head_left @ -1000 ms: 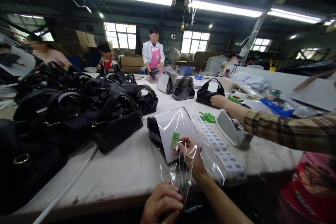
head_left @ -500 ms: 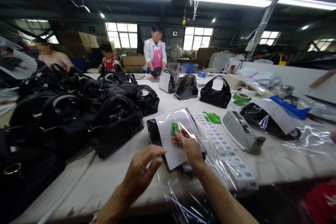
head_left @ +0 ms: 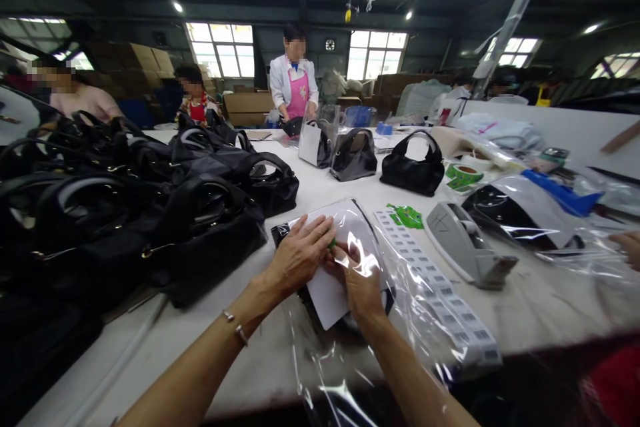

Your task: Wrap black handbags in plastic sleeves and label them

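Note:
A black handbag (head_left: 281, 232) lies in a clear plastic bag (head_left: 320, 373) on the table, with a white sheet of paper (head_left: 327, 297) over it. My left hand (head_left: 303, 253) rests on the paper and plastic, its fingers stretched out flat and close together. Beside its fingertips, my right hand (head_left: 361, 273) has its fingers curled in a pinch on a small green label (head_left: 332, 244). Most of the label is hidden behind the fingers. Glare from the plastic crosses my right fingers, so the film appears to lie over them.
Several black handbags (head_left: 205, 233) crowd the left side. To the right lie a barcode sticker sheet (head_left: 440, 287), green labels (head_left: 406, 215), a grey tape dispenser (head_left: 467, 247) and a green roll (head_left: 464, 177). A co-worker in a pink apron (head_left: 299, 97) stands across the table. Another person's hand (head_left: 627, 247) shows far right.
My left hand has moved up and forward from the bag's near edge onto the paper beside the label. The label, plainly visible before, is now mostly covered. The view has tilted down slightly.

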### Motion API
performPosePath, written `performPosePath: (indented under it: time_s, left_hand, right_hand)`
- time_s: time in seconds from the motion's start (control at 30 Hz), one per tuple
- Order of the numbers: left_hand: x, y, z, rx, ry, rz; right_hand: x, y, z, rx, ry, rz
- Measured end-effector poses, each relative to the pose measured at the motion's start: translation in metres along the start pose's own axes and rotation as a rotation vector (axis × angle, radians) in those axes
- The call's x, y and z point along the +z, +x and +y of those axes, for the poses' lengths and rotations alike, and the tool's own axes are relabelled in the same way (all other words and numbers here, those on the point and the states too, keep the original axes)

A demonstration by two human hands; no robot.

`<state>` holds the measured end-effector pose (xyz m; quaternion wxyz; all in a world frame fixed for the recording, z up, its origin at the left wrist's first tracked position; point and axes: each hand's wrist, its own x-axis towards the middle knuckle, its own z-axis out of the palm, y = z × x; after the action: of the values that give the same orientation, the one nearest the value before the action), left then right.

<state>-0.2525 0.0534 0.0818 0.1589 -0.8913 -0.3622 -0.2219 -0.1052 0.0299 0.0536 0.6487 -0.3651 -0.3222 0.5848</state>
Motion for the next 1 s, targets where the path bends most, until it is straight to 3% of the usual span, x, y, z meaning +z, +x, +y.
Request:
performPosePath:
  time_s: [0.23, 0.37, 0.47, 0.53, 0.63, 0.7, 0.77, 0.8, 0.87, 1.0]
  left_hand:
    - [0.000, 0.000, 0.005, 0.017, 0.066, -0.043]
    - [0.000, -0.001, 0.007, 0.020, 0.090, -0.098]
    - [0.001, -0.003, 0.009, 0.008, 0.075, -0.114]
    - [0.003, -0.004, 0.009, -0.002, 0.066, -0.127]
    - [0.006, -0.005, 0.009, -0.013, 0.062, -0.146]
    - [0.008, -0.006, 0.009, -0.012, 0.060, -0.147]
    - [0.009, -0.006, 0.009, 0.000, 0.060, -0.147]
    - [0.008, -0.006, 0.009, 0.003, 0.064, -0.150]
    - [0.007, -0.006, 0.009, 0.001, 0.086, -0.158]
    - [0.006, -0.006, 0.011, -0.004, 0.112, -0.161]
  right_hand:
    - [-0.006, -0.005, 0.004, -0.115, -0.130, 0.056]
    - [-0.028, -0.022, -0.002, -0.020, -0.095, 0.121]
    - [-0.064, -0.049, -0.013, -0.004, -0.076, 0.243]
    - [-0.102, -0.072, -0.023, 0.016, -0.110, 0.308]
    - [-0.166, -0.104, -0.044, 0.043, -0.285, 0.420]
    - [-0.198, -0.118, -0.065, -0.044, -0.410, 0.567]
    - [-0.204, -0.122, -0.086, -0.215, -0.531, 0.684]
    - [-0.195, -0.121, -0.095, -0.296, -0.616, 0.684]
    - [-0.158, -0.112, -0.105, -0.370, -0.877, 0.464]
    - [-0.064, -0.076, -0.087, -0.623, -1.142, -0.387]
